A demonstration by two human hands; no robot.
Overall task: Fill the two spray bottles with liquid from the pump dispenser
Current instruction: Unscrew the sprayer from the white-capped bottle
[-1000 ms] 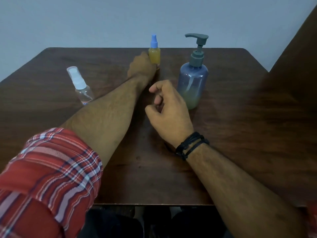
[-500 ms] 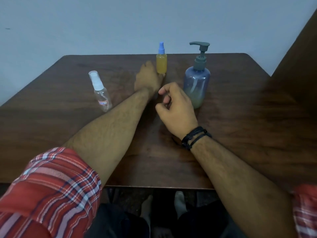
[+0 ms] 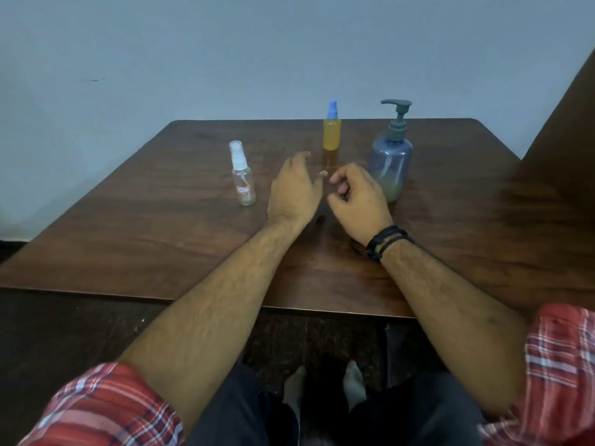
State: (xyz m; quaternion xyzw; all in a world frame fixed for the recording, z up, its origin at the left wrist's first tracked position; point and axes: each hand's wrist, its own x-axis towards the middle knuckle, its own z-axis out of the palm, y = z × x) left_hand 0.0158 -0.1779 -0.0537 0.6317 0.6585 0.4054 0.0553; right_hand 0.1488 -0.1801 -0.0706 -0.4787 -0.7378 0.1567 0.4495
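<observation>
Currently: left hand [image 3: 294,188] over the table [image 3: 154,226], fingers loosely extended and relaxed, holding nothing, fingertips pointing toward the far edge, thumb tip nearly meeting the right hand's fingertips. Right hand [image 3: 360,201] just beside it, fingers loosely curled inward, nothing pinched or gripped; black cord bracelet [image 3: 388,241] on that wrist. Both hands clear of every bottle, no contact seen.

Outward from the hands: yellow spray bottle [image 3: 332,133] with blue nozzle, upright, just beyond the left hand's fingertips, near the far edge, cap on, yellow almost to the shoulder. Clear spray bottle [image 3: 243,178] with white nozzle, upright, left of the left hand, small label on the front, cap on; liquid level hard to tell through the clear wall. Pump dispenser [image 3: 390,156], bluish translucent body, grey pump head, upright, right of the right hand and partly behind it, pale liquid sitting low in the bottom part. All three bottles apart from each other, yellow one between the other two and farther back.

Further out: rolled red plaid sleeves [image 3: 106,410] at both elbows, dark trousers and socked feet [image 3: 323,386] below the near table edge, plain bluish wall [image 3: 257,53] behind.
</observation>
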